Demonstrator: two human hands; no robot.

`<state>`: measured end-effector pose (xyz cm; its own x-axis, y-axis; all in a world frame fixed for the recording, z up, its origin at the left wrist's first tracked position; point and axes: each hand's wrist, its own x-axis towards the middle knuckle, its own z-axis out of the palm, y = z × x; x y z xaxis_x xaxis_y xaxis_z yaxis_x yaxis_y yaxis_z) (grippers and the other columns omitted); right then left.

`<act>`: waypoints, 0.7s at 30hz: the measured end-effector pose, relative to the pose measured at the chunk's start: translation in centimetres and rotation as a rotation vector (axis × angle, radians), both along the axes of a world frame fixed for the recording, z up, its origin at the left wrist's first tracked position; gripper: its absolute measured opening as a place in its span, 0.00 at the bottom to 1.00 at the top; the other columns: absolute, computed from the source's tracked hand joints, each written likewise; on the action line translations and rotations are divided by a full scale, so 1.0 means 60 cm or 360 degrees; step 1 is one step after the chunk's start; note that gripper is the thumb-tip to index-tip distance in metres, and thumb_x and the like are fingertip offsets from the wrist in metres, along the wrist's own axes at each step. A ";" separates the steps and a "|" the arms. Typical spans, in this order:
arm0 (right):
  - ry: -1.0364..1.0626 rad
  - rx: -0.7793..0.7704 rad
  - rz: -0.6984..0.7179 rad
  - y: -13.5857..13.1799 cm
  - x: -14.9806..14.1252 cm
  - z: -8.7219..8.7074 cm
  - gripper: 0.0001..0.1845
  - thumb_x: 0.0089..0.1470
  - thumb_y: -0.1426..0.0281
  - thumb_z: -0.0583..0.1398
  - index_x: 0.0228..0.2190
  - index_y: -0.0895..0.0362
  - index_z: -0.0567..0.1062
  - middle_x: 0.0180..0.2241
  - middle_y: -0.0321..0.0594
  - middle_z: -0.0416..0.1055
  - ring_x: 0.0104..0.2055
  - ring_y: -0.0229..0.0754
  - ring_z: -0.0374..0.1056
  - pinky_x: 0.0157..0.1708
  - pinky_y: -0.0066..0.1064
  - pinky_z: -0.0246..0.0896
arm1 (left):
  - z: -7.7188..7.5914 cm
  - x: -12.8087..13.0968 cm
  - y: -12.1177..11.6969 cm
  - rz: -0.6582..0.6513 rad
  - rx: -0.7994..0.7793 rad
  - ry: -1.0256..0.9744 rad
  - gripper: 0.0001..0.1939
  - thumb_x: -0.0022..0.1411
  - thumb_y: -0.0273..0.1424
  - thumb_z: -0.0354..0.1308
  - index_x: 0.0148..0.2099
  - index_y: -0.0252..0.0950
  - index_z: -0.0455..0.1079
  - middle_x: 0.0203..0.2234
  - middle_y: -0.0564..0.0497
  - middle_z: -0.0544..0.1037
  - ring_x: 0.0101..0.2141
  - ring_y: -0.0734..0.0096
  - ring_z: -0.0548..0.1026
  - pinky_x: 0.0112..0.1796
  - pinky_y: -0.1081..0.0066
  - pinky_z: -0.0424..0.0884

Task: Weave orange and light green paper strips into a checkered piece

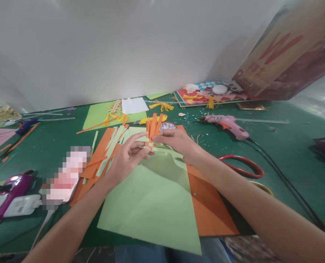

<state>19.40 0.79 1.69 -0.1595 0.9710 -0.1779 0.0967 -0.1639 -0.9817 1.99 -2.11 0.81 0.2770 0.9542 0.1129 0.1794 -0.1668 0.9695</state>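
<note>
Between my hands is a small weave of orange and pale green paper strips (152,126), its loose orange ends fanning upward. My left hand (131,151) pinches the weave's left edge, fingers bent around it. From the other side, my right hand (176,142) grips the strips between thumb and fingers; a pale green strip runs out below that hand. Under both hands lies a large light green sheet (148,204), partly over an orange sheet (209,204). More cut orange and green strips (104,153) lie left of my left hand.
A pink glue gun (228,124) with a trailing cord rests at right, near red-handled scissors (244,166). A yellow cutter (151,119) lies behind the weave. At left are a phone (66,179) and a purple power strip (11,193). A paper bag (288,54) stands back right.
</note>
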 end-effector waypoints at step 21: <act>-0.0094 0.0028 0.0100 0.001 0.014 0.010 0.17 0.34 0.56 0.66 0.19 0.57 0.72 0.19 0.30 0.64 0.24 0.33 0.57 0.26 0.28 0.50 | -0.002 -0.009 0.002 0.0107 0.0108 0.0231 0.20 0.53 0.35 0.64 0.50 0.41 0.72 0.34 0.50 0.82 0.39 0.63 0.80 0.45 0.67 0.75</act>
